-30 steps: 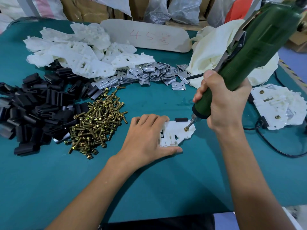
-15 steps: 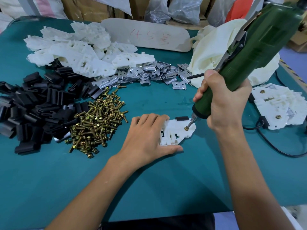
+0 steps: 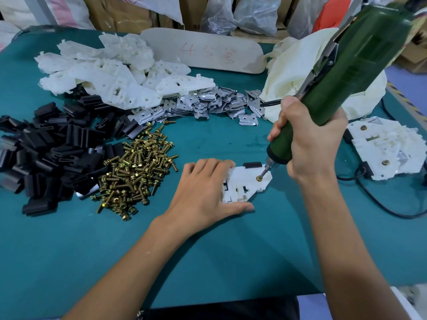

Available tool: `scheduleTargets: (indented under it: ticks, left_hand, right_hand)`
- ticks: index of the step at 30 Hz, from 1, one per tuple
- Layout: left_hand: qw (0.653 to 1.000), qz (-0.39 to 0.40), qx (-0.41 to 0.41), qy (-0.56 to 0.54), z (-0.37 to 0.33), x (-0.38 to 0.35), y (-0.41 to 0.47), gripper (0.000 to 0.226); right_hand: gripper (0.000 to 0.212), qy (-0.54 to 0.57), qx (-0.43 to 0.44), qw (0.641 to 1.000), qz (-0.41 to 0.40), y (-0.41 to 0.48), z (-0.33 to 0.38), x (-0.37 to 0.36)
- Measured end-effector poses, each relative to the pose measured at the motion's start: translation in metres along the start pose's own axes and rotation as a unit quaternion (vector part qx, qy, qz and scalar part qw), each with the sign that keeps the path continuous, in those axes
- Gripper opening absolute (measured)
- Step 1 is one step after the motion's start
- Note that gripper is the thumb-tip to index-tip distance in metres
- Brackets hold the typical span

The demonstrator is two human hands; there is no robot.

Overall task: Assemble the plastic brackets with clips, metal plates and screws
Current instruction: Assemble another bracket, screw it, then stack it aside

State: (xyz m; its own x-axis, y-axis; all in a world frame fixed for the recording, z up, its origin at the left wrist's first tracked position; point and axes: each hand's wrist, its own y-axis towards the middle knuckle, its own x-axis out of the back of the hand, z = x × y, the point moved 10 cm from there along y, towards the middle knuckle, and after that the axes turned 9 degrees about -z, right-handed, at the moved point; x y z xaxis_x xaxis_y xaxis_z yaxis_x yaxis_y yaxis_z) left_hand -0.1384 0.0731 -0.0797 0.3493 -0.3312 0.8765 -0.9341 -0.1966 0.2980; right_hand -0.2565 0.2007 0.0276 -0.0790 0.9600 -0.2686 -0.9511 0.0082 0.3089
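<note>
Here the left hand [image 3: 203, 190] lies flat on the white plastic bracket [image 3: 245, 183], fingers straight and close together over its left part, thumb along its near edge. That most likely pins the piece to the teal table [image 3: 208, 262] so it cannot spin under the driver. The right hand [image 3: 307, 146] wraps its fingers round the green electric screwdriver [image 3: 360, 58], tilted so the bit meets the brass screw [image 3: 259, 178] near the bracket's right corner.

The bracket sits in front of the person, at the table's middle. It is flat, pale and notched along its near edge, with a black clip [image 3: 253, 165] on its far edge. Whether the screw is fully seated cannot be told.
</note>
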Motion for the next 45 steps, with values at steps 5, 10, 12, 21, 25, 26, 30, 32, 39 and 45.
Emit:
scheduleTargets:
  ticks: [5, 10, 12, 21, 25, 26, 30, 32, 39, 45]
  left_hand:
    - [1.000, 0.000, 0.002, -0.007, 0.000, 0.001, -0.001, 0.092]
    - [1.000, -0.006, 0.011, -0.015, 0.002, 0.002, -0.001, 0.097]
    - [1.000, -0.007, 0.016, -0.018, 0.003, 0.002, -0.001, 0.099]
    - [0.993, -0.026, 0.079, -0.080, 0.015, 0.009, -0.003, 0.098]
    - [0.980, -0.068, 0.111, -0.148, 0.018, 0.021, -0.005, 0.089]
    - [0.977, -0.072, 0.119, -0.163, 0.020, 0.022, -0.005, 0.087]
    - [0.967, -0.080, 0.136, -0.203, 0.022, 0.026, -0.006, 0.086]
    - [0.962, -0.084, 0.139, -0.220, 0.022, 0.027, -0.007, 0.086]
    - [0.932, -0.071, 0.156, -0.321, 0.023, 0.026, -0.009, 0.081]
    - [0.912, -0.094, 0.137, -0.375, 0.023, 0.039, -0.008, 0.059]
  right_hand:
    - [0.026, -0.026, -0.015, 1.000, 0.008, -0.002, 0.005, 0.001]
    - [0.043, -0.113, -0.087, 0.989, 0.042, 0.007, 0.002, 0.026]
    - [0.039, -0.194, -0.124, 0.972, 0.054, 0.004, -0.012, 0.045]
    - [0.043, -0.523, -0.121, 0.836, 0.115, -0.021, -0.056, 0.092]
    - [0.044, -0.604, -0.087, 0.774, 0.166, -0.026, -0.063, 0.076]
    - [0.044, -0.616, -0.079, 0.765, 0.173, -0.026, -0.063, 0.073]
    - [0.060, -0.583, 0.026, 0.793, 0.175, -0.029, -0.037, 0.057]
    - [0.064, -0.516, 0.161, 0.812, 0.221, -0.047, -0.007, 0.025]
    - [0.037, -0.474, 0.327, 0.746, 0.336, -0.096, -0.001, -0.021]
    - [0.022, -0.439, 0.311, 0.788, 0.298, -0.077, 0.019, -0.006]
